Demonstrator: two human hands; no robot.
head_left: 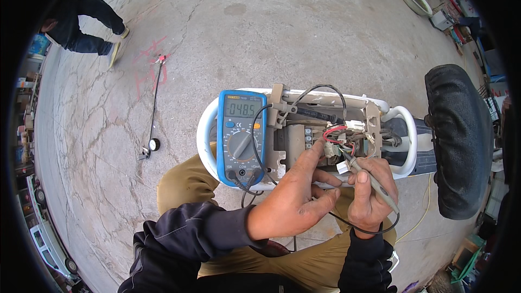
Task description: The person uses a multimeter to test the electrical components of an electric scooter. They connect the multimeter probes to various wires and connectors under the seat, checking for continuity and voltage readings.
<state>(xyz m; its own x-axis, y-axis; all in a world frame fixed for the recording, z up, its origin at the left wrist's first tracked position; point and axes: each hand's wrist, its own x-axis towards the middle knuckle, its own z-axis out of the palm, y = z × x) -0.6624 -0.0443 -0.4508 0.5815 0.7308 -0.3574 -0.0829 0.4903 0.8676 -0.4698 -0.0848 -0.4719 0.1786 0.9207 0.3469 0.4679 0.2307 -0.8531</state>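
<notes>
My right hand (372, 195) pinches a grey multimeter probe (378, 187) like a pen. Its tip goes in among the wire connectors. My left hand (296, 195) reaches in with the index finger stretched out, its tip at the red wires (334, 132); the other fingers and thumb are apart. A white connector (343, 167) lies between the hands. On the left end of the white frame (411, 135) rests a blue multimeter (242, 135) with its display lit. The second, black probe (313, 114) lies across the frame's opening. Exactly what the grey tip touches is too small to tell.
A black padded seat (458, 141) stands up at the frame's right end. Black test leads (265, 152) loop beside the multimeter. On the concrete floor lies a gauge (154, 144) with a long rod. Another person (87, 16) walks at upper left. Basins (415, 0) stand at upper right.
</notes>
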